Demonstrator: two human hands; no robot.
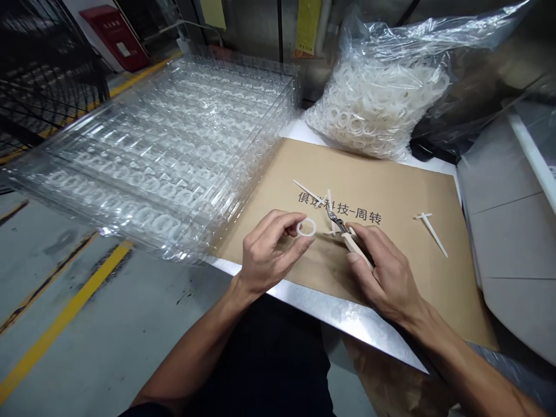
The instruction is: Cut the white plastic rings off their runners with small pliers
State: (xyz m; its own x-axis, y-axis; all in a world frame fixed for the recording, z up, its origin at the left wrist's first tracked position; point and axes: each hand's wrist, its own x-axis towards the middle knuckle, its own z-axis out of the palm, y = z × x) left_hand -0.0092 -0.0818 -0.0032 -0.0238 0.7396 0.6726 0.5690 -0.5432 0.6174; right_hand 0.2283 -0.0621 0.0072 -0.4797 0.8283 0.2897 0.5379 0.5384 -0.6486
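My left hand (268, 253) pinches a white translucent ring (306, 227) between thumb and fingertips. My right hand (382, 271) is shut on small dark metal snips (336, 219) with a pale strip-like handle (357, 249), their tips close to the ring but apart from it. Both hands are above a brown cardboard sheet (403, 194) printed with dark Chinese characters. Thin white plastic runner pieces lie on it, one (307, 191) by the snips and a T-shaped one (432, 231) to the right.
A stack of clear plastic trays (160, 150) holding white rings lies to the left. Behind the cardboard slumps a clear bag of white rings (373, 104). The sheet rests on a steel table (343, 315). Grey panels (499, 231) stand to the right; yellow-lined floor (65, 313) lies below left.
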